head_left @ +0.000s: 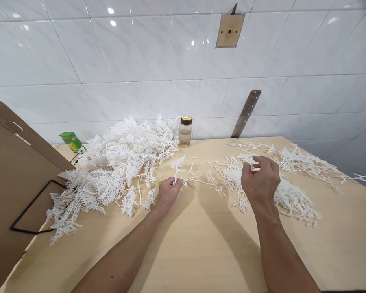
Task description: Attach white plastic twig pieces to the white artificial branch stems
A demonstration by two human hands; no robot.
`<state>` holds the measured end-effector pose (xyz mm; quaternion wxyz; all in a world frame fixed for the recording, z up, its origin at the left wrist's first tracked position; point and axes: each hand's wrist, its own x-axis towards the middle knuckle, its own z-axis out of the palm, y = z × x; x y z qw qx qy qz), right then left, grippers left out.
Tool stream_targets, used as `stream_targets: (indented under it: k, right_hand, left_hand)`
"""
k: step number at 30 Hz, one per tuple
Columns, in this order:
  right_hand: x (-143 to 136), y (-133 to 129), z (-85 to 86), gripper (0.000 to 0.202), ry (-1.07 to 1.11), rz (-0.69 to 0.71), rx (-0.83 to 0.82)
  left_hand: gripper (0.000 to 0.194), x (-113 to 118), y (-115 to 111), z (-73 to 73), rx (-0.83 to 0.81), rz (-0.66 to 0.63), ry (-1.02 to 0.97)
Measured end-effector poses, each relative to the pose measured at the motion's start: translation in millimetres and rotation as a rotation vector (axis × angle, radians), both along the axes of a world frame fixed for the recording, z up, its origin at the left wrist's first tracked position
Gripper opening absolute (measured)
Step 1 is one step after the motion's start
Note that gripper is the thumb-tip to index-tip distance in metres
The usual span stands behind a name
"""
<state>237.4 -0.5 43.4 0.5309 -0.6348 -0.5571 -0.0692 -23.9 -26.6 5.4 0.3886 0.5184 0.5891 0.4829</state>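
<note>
Pinched between the thumb and fingers of my left hand (pixel 169 193) is a white plastic branch (pixel 179 170), partly stripped, its thin bare twigs sticking out to the right. My right hand (pixel 260 179) hovers over a pile of small white leafy sprigs (pixel 293 199); its fingers are curled with a gap to the thumb, and I see nothing in them. To the left of my left hand lies a big heap of white feathery plastic branches (pixel 118 158). Bare-looking white branches (pixel 308 162) lie beyond my right hand, toward the table's far right.
A clear jar with a dark lid (pixel 185 132) stands against the tiled wall. At the far left are a green box (pixel 70 141) and a brown cardboard panel (pixel 24 162) with a black loop. A metal bracket (pixel 246 114) leans by the wall behind the wooden table (pixel 189 252).
</note>
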Motion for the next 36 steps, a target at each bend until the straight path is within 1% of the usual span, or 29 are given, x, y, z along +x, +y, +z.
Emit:
stream_targets:
  k: [1,2,3,4,5,6,7,9,12,15,17,19,22,24,27,30,33,36]
  right_hand:
    - [-11.7,-5.2,3.6,0.041,0.107,0.056,0.020]
    - [-25.6,-10.6,6.1,0.038,0.208,0.178,0.000]
    - [-40.5,-15.9,6.7,0.037,0.288,0.366,-0.076]
    - [-55.3,-20.4,5.2,0.036,0.337,0.574,-0.198]
    - [-69.0,-23.8,1.6,0.036,0.355,0.738,-0.338]
    - [-80.6,-25.9,-3.6,0.035,0.366,0.818,-0.463]
    - [-89.6,-26.7,-9.8,0.035,0.377,0.866,-0.571]
    - [-99.8,-25.1,-22.2,0.033,0.422,0.890,-0.700]
    - [-101.3,-19.1,-32.6,0.032,0.544,0.919,-0.747]
    - [-99.4,-14.8,-33.4,0.032,0.677,0.955,-0.755]
    - [-99.3,-13.4,-33.0,0.030,0.743,0.943,-0.768]
    - [-98.9,-12.3,-33.6,0.029,0.782,0.934,-0.776]
    - [-95.9,-10.3,-35.5,0.030,0.782,0.945,-0.790]
    - [-92.6,-8.8,-35.9,0.029,0.742,0.959,-0.816]
    - [-88.9,-7.9,-35.0,0.026,0.617,0.970,-0.888]
    - [-88.9,-9.7,-33.8,0.030,0.469,0.919,-0.923]
    - [-91.6,-13.4,-33.4,0.024,0.327,0.859,-0.874]
    - [-93.9,-16.4,-34.4,0.016,0.175,0.827,-0.787]
  left_hand:
    - [0.028,0.3,-0.4,0.5,0.006,0.007,0.009]
    - [0.027,0.5,-0.7,0.8,0.010,0.018,0.017]
    - [0.026,0.5,-0.8,0.8,0.013,0.030,0.026]
    - [0.026,0.4,-0.7,0.4,0.015,0.043,0.034]
    - [0.026,0.1,-0.4,-0.4,0.020,0.055,0.038]
    - [0.026,-0.5,0.1,-1.4,0.027,0.061,0.038]
    - [0.026,-1.1,0.8,-2.6,0.038,0.060,0.034]
    - [0.026,-2.5,2.5,-4.7,0.070,0.042,0.028]
    - [0.025,-3.7,5.1,-6.2,0.113,-0.007,0.007]
    - [0.024,-3.7,6.7,-5.8,0.142,-0.064,-0.018]
    - [0.023,-3.5,6.9,-5.5,0.149,-0.074,-0.007]
    - [0.021,-3.1,6.5,-5.5,0.160,-0.065,0.025]
    - [0.019,-2.5,5.2,-6.1,0.196,-0.060,0.091]
    - [0.017,-2.0,4.4,-6.7,0.205,-0.061,0.131]
    - [0.015,-1.3,3.5,-7.3,0.206,-0.060,0.168]
    - [0.013,-0.4,2.5,-6.3,0.205,-0.059,0.189]
    - [0.011,1.1,1.0,-3.8,0.191,-0.058,0.224]
    - [0.015,2.8,-0.3,-2.7,0.197,-0.062,0.279]
